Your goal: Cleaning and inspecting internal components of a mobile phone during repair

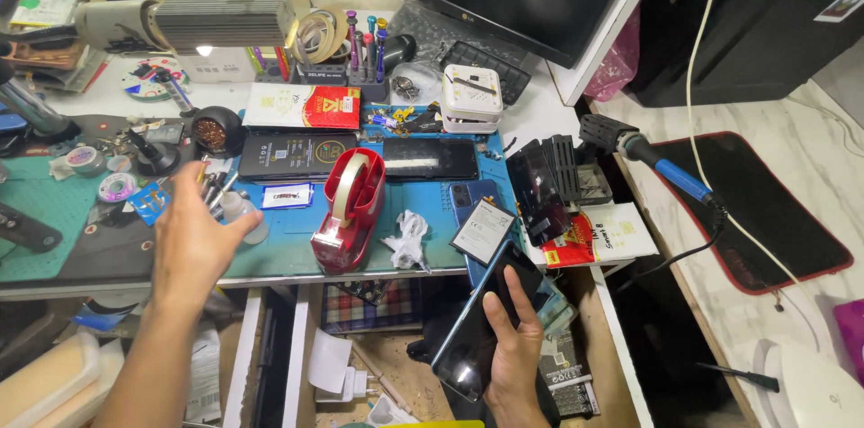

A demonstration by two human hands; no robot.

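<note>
The phone (475, 338), a dark slab with a glossy screen, lies tilted in the right hand (515, 356) below the desk edge, at about 5 o'clock from the tape dispenser (348, 207). The fingers (517, 297) curl up around its right edge while the thumb presses at its top, so the hand is closed on it, palm behind the glass. A battery (483, 230) rests on the blue mat (297, 234) at 12 o'clock from the phone, just above it. The left hand (191, 243) is held open over the mat's left part, fingers spread and gripping nothing, their tips close to a small bottle (241, 212) and a cluster of tools (212, 183) at 1 o'clock from the palm. A crumpled tissue (409, 239) lies between dispenser and battery
</note>
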